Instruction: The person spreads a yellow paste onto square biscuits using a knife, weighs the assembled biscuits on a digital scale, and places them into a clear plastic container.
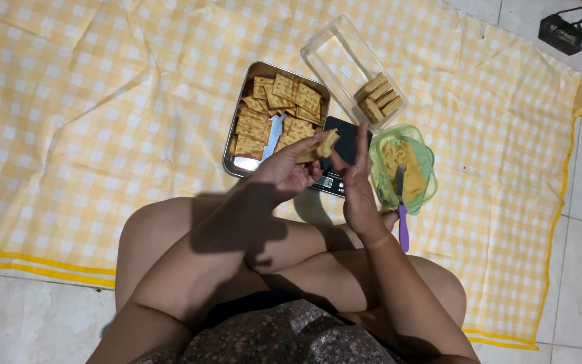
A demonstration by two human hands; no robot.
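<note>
Nearest the camera sits the person, cross-legged on the floor, bare knees spread over the near edge of a yellow-and-white checked cloth (102,101) laid on pale floor tiles (28,317). Both forearms reach forward from the lap and meet above a small black kitchen scale (346,138), which lies on the cloth just beyond the knees.

The left hand (284,172) is closed around a cracker sandwich (321,143), gripping it between thumb and fingertips so that the cracker stands tilted over the scale. The right hand (357,185) is held edge-on just beside it, fingers nearly straight and pointing away from the person, with the fingertips close to the sandwich; whether they touch it cannot be told, and the hand grasps nothing visible.

Left of the scale and touching its corner lies a rectangular metal tray (237,158) heaped with square crackers (284,101), a flat metal blade resting among them. Beyond the scale, a clear plastic box (335,54) lies at an angle, with a few filled crackers (380,96) stacked in its near end. Right of the scale stands a green translucent tub (426,158) of yellowish spread, and a purple-handled knife (403,226) leans in it, handle pointing toward the person's right knee.

A dark object sits on the tiles at the far right corner.
</note>
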